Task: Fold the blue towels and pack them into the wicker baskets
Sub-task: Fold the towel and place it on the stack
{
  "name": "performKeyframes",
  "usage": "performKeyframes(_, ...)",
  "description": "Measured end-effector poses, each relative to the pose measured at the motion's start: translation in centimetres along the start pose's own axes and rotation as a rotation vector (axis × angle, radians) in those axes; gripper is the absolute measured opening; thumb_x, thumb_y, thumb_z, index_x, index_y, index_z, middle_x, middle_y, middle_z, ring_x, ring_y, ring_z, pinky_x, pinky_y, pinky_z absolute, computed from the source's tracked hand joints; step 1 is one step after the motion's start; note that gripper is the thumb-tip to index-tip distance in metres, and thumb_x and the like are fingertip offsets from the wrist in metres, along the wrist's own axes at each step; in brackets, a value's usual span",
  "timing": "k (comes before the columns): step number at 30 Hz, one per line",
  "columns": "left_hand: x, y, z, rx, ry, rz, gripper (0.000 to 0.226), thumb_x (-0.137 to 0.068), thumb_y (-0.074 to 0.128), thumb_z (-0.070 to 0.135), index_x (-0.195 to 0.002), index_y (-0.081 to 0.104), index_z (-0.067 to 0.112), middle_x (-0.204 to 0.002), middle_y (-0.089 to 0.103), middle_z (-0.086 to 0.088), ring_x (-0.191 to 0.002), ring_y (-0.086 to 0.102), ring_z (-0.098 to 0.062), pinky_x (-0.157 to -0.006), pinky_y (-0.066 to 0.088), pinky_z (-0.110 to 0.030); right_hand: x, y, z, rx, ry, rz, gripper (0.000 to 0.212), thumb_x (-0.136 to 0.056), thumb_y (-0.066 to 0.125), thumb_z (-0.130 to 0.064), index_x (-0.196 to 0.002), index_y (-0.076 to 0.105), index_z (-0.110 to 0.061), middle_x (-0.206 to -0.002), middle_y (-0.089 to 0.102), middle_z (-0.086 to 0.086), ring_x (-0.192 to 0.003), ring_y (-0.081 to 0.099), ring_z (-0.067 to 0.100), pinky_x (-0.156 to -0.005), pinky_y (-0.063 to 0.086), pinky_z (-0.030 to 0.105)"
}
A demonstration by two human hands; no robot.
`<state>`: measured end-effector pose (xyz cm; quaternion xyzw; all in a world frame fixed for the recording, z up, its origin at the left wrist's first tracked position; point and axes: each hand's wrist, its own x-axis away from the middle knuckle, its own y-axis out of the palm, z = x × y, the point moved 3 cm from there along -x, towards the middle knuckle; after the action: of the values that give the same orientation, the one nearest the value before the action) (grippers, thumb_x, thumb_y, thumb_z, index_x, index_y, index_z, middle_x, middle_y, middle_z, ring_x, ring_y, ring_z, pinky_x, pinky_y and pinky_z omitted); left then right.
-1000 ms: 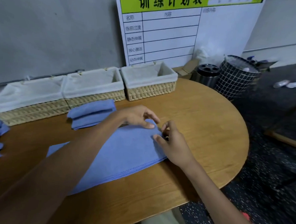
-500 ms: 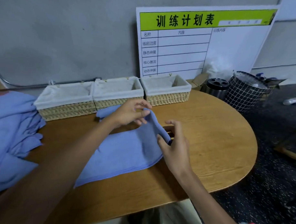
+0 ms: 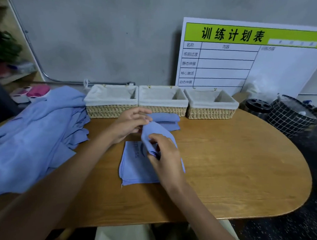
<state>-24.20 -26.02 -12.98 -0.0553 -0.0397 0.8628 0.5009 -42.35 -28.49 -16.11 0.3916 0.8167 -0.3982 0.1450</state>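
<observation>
Lengthwise toward the baskets, blue towel in both hands' fingers.

My left hand and right hand are both bare: I see no gloves, rings, watch or wristband on them. Both forearms are uncovered along the whole length in view, with no sleeve edge anywhere. Low in the view, pale beige cloth covers my lap; it looks like trousers or shorts, though I cannot tell which.
</observation>
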Motion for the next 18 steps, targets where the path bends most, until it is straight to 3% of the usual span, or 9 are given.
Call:
performKeyframes(3, 1.1, -2.1, -1.4, -0.066, -0.031, 0.038, 0.024, -0.096, 0.060, 0.004, -0.114, 0.068, 0.019, -0.107, 0.075, 0.001, -0.108, 0.067, -0.017, -0.086, 0.056, -0.035, 0.3, 2.4, -0.7, 0.030, -0.058, -0.025, 0.013, -0.080, 0.057, 0.001, -0.093, 0.060, -0.001, -0.084, 0.058, 0.012, -0.078, 0.051, 0.026, -0.068, 0.044, 0.046)
performKeyframes(5, 1.7, -3.1, -2.6, -0.148, -0.056, 0.060, 0.023, -0.097, 0.060, 0.008, -0.114, 0.069, 0.021, -0.110, 0.074, 0.005, -0.110, 0.066, -0.016, -0.090, 0.054, -0.039, 0.6, 3.9, -0.3, 0.056, -0.068, -0.083, 0.011, -0.081, 0.057, -0.001, -0.092, 0.060, -0.004, -0.083, 0.058, 0.009, -0.078, 0.050, 0.023, -0.068, 0.043, 0.045)
performKeyframes(7, 2.4, -3.5, -3.9, -0.251, -0.083, 0.055, 0.023, -0.098, 0.059, 0.008, -0.114, 0.068, 0.021, -0.113, 0.071, 0.008, -0.108, 0.064, -0.012, -0.083, 0.056, -0.033, 1.1, 5.4, 0.5, 0.063, -0.049, -0.181, 0.014, -0.086, 0.062, -0.010, -0.099, 0.063, -0.009, -0.090, 0.061, 0.005, -0.084, 0.052, 0.021, -0.072, 0.046, 0.043)
performKeyframes(9, 3.1, -3.6, -5.2, -0.334, -0.080, 0.039, 0.024, -0.098, 0.056, 0.007, -0.114, 0.069, 0.020, -0.114, 0.068, 0.004, -0.100, 0.064, -0.011, -0.072, 0.055, -0.022, 1.5, 6.3, 0.8, 0.054, -0.010, -0.305, 0.026, -0.089, 0.064, -0.032, -0.104, 0.066, -0.010, -0.097, 0.062, 0.004, -0.092, 0.054, 0.019, -0.080, 0.048, 0.037)
performKeyframes(12, 3.4, -3.7, -6.1, -0.386, -0.043, 0.037, 0.025, -0.098, 0.053, 0.003, -0.107, 0.071, 0.018, -0.097, 0.067, 0.000, -0.078, 0.059, -0.012, -0.064, 0.051, -0.019, 1.4, 5.1, -0.1, -0.034, 0.000, -0.416, 0.046, -0.091, 0.052, -0.055, -0.099, 0.071, -0.014, -0.096, 0.066, -0.003, -0.093, 0.057, 0.008, -0.083, 0.044, 0.023)
performKeyframes(14, 3.3, -4.0, -5.9, -0.490, 0.007, 0.041, 0.029, -0.096, 0.054, 0.001, -0.100, 0.072, 0.023, -0.091, 0.066, 0.008, -0.072, 0.059, -0.008, -0.068, 0.052, -0.024, 0.7, 3.0, -0.2, -0.111, 0.018, -0.388, 0.039, -0.097, 0.053, -0.046, -0.089, 0.070, -0.012, -0.085, 0.067, -0.002, -0.084, 0.059, 0.008, -0.078, 0.045, 0.022)
performKeyframes(16, 3.1, -4.0, -5.2, -0.724, 0.114, 0.122, 0.029, -0.094, 0.057, 0.004, -0.097, 0.074, 0.027, -0.103, 0.065, 0.011, -0.083, 0.062, -0.006, -0.078, 0.051, -0.027, -0.7, 0.6, 1.0, -0.099, 0.059, -0.248, 0.037, -0.099, 0.052, -0.039, -0.083, 0.067, -0.010, -0.077, 0.065, 0.001, -0.075, 0.059, 0.012, -0.071, 0.046, 0.028)
performKeyframes(18, 3.7, -2.9, -4.2, -0.812, 0.224, 0.249, 0.024, -0.096, 0.057, 0.008, -0.102, 0.075, 0.023, -0.116, 0.065, 0.008, -0.096, 0.062, -0.008, -0.083, 0.045, -0.022, -2.1, -1.0, 3.3, 0.014, 0.108, -0.109, 0.033, -0.100, 0.049, -0.037, -0.085, 0.066, -0.013, -0.075, 0.065, 0.002, -0.072, 0.060, 0.018, -0.067, 0.046, 0.039)
